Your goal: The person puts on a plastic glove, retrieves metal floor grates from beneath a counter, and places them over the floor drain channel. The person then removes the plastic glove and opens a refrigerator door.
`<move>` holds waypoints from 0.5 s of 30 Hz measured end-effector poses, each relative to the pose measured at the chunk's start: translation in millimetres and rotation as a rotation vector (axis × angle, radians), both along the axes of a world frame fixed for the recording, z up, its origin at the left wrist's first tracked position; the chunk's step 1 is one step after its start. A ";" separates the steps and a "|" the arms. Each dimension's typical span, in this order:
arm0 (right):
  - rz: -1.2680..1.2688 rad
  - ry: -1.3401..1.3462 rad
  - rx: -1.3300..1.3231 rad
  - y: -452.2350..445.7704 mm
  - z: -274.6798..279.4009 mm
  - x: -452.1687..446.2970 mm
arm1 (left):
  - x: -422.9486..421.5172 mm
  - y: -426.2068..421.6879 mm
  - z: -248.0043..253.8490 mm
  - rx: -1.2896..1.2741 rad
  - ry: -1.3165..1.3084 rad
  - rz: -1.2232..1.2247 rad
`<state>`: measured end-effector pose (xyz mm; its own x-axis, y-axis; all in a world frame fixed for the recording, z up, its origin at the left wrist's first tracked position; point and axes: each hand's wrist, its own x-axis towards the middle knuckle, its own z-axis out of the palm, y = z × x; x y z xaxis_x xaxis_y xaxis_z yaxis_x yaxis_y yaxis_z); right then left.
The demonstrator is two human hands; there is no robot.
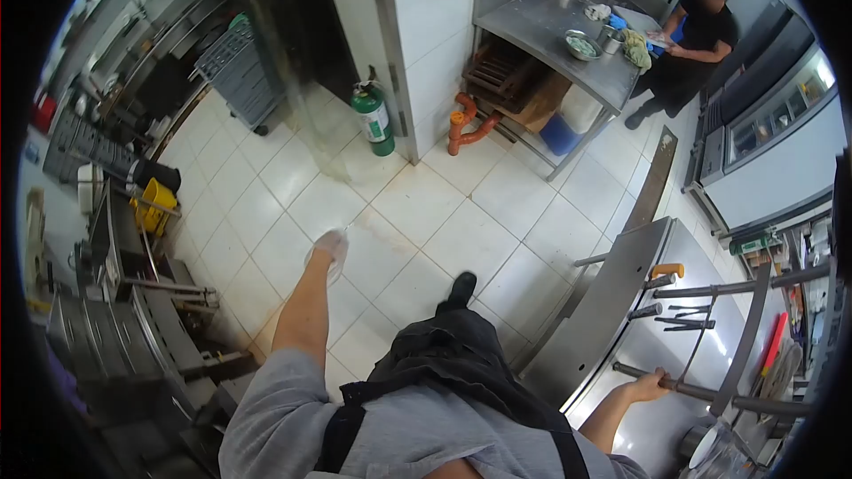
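My left hand (329,253) is held out over the tiled floor, away from any surface. Thin see-through plastic, seemingly a glove, covers it, and its fingers are too smeared to make out. At the lower right, my bare right hand (646,387) is closed around a metal rail (750,403) of the rack above the steel counter (612,315). Beyond that hand, several dark-handled utensils (688,321) and an orange handle (668,270) show near the upper rail.
A co-worker (701,31) stands at the far steel table (541,22), which holds a metal bowl (582,45) and cloths. A green cylinder (374,120) and orange pipes (470,124) stand by the wall. A grey wheeled cart (241,75) and yellow bucket (156,205) are left.
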<state>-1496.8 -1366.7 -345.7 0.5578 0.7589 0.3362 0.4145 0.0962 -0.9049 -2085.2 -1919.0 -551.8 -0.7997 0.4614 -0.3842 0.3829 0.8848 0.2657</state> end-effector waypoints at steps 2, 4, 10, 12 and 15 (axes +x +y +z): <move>-0.116 -0.004 0.010 15.1 -14.0 8.9 | -55.9 70.6 17.9 0.037 -0.020 -0.052; -0.269 -0.078 0.018 30.9 -33.2 24.8 | -77.7 133.9 25.7 0.130 -0.075 -0.010; -0.475 -0.117 -0.083 27.2 -29.0 33.1 | -134.7 266.1 46.6 0.118 -0.069 -0.179; -0.481 -0.148 -0.106 25.5 -26.4 40.4 | -179.9 308.9 43.0 0.036 -0.111 -0.179; -0.298 -0.094 0.138 11.9 -30.9 38.0 | -251.8 380.3 46.4 0.157 0.029 -0.268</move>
